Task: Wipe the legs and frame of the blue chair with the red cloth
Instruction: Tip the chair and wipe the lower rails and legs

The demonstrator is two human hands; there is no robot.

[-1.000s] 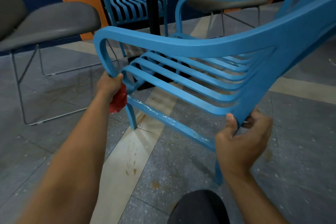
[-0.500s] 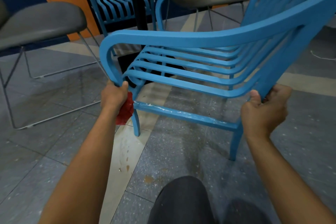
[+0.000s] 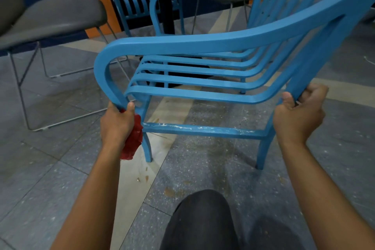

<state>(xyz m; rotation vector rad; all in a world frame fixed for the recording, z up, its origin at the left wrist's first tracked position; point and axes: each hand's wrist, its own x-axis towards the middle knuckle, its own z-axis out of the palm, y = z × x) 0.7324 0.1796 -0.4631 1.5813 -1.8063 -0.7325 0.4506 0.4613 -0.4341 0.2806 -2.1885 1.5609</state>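
At blue chair [image 3: 203, 44]: left hand [image 3: 116, 125] grips front leg plus red cloth [image 3: 133, 141]; right hand [image 3: 297, 115] grips rear leg

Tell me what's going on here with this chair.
A person holds the blue chair with both hands. The left hand grips the front of its frame with the red cloth bunched in the grip, and the right hand grips the back. White specks show on the lower side rail, so wiping looks unfinished.
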